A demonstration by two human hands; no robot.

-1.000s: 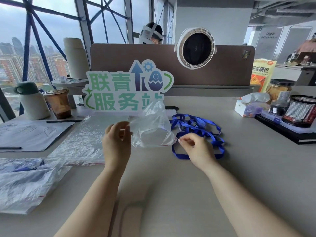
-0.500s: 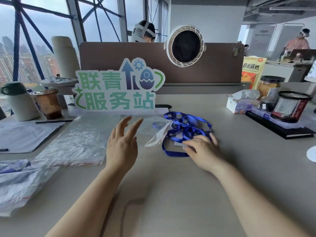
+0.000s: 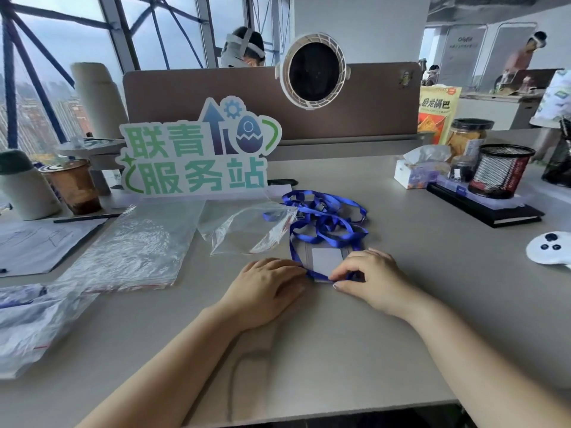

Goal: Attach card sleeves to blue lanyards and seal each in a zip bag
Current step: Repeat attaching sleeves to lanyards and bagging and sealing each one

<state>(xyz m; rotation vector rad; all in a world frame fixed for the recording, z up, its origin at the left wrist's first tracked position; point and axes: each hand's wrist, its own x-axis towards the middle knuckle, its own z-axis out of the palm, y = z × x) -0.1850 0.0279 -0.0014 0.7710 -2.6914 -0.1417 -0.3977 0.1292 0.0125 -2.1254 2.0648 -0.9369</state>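
Head view: mid-frame, the right hand point(image 3: 367, 273) is pinching a blue lanyard point(image 3: 315, 274) against the card sleeve point(image 3: 326, 260) with curled fingers. The left hand point(image 3: 265, 288) is lying flat. Attaching seems underway, and the zip bag point(image 3: 244, 233) is lying unfilled.

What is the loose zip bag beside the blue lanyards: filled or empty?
Empty. The zip bag lies crumpled and see-through with nothing inside; the card sleeve lies outside it on the desk.

High-rise open-plan office: desk point(image 3: 401, 304) with brown partition point(image 3: 191, 100), mesh pen holder point(image 3: 497, 173), windows point(image 3: 61, 57) over city towers.
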